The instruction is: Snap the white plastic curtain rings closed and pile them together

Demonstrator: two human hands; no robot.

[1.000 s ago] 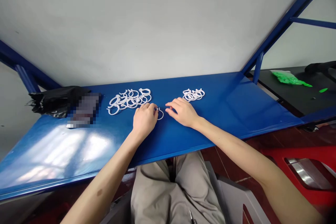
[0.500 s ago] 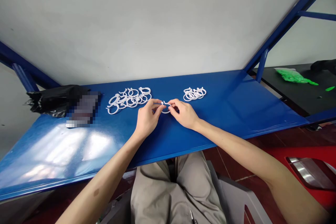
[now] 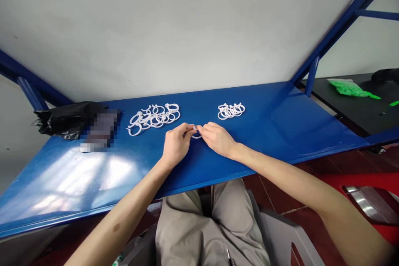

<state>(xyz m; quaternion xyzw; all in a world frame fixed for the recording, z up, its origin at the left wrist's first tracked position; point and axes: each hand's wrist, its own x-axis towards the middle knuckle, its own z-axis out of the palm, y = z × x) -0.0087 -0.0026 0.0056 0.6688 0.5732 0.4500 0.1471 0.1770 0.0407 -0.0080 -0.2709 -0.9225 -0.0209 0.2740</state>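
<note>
A white plastic curtain ring point(image 3: 196, 136) is pinched between my two hands, just above or on the blue table. My left hand point(image 3: 178, 143) grips one side between thumb and fingertips. From the other side, my right hand point(image 3: 218, 139) presses its thumb and fingers at the ring's upper part, where its ends come together. My fingers cover most of the ring. To the left lies a loose pile of similar white rings point(image 3: 152, 118), several visibly gapped. A smaller, tighter row of white rings point(image 3: 231, 111) rests to the right, beyond my right hand.
The blue table point(image 3: 264, 120) backs onto a pale wall point(image 3: 199, 29). On its left are a black plastic bag point(image 3: 62, 118) and a blurred-out flat object point(image 3: 101, 129). Further right, a black surface point(image 3: 352, 110) carries a green packet point(image 3: 352, 88). Below is a red chair point(image 3: 333, 187).
My hands have drawn closer together and slightly nearer to me. The ring's ends, apart before, now meet under my fingers. Both piles lie unmoved.
</note>
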